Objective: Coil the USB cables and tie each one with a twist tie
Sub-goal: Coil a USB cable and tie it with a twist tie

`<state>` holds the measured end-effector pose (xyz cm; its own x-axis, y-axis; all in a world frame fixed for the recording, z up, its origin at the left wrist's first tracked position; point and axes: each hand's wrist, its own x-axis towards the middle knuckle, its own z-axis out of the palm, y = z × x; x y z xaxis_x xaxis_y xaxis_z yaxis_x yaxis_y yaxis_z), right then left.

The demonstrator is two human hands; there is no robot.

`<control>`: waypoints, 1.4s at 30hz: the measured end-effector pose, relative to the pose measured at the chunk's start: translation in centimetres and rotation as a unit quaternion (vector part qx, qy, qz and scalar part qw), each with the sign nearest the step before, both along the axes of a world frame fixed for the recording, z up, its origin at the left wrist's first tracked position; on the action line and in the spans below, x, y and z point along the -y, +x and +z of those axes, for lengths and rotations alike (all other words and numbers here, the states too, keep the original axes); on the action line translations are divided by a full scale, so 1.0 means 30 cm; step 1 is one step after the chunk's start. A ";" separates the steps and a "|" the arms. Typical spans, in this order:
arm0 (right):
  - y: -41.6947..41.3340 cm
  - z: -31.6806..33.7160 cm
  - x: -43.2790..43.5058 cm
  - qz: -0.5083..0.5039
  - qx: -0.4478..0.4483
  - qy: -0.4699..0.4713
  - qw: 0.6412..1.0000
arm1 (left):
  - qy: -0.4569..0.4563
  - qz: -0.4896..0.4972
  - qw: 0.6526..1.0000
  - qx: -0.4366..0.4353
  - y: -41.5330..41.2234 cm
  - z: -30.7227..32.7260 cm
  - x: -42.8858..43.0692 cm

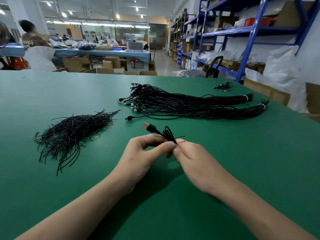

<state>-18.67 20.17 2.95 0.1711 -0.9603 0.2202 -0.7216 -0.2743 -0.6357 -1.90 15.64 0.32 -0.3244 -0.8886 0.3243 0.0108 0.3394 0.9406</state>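
Black coil at the fingertips: thin, glossy black USB cable wound into small loops and held between both hands above the table; its metal-tipped USB plug sticks out up and to the left.
Left hand: thumb and forefinger closed on the coil's waist, other fingers curled loosely beneath.
Right hand: fingers curled, thumb and forefinger pinching a thin black wire twist tie at the coil; two stiff tie ends poke out to the right.
Table: smooth matte green tabletop under both forearms.
Left of the hands: loose, bristly heap of black twist ties.
Beyond the hands: long bundles of straight black cables, plugs fanned out at the left, far ends bound with white bands.
Far right corner: small cluster of black cables, too small to tell whether tied.
Background: blue metal shelving holding cardboard boxes.
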 end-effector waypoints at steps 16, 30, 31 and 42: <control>0.002 0.000 0.028 0.075 0.184 0.112 0.974 | -0.021 0.038 0.999 -0.021 -0.010 0.005 -0.007; -0.015 -0.039 0.037 0.083 0.333 0.162 0.925 | 0.008 0.026 0.997 -0.077 0.004 -0.002 0.007; -0.013 -0.041 0.037 0.067 0.303 0.136 0.941 | 0.000 0.024 0.997 -0.070 0.006 -0.001 0.006; 0.022 -0.068 0.021 0.038 0.168 0.003 0.985 | 0.012 -0.002 0.998 -0.063 -0.008 0.002 -0.007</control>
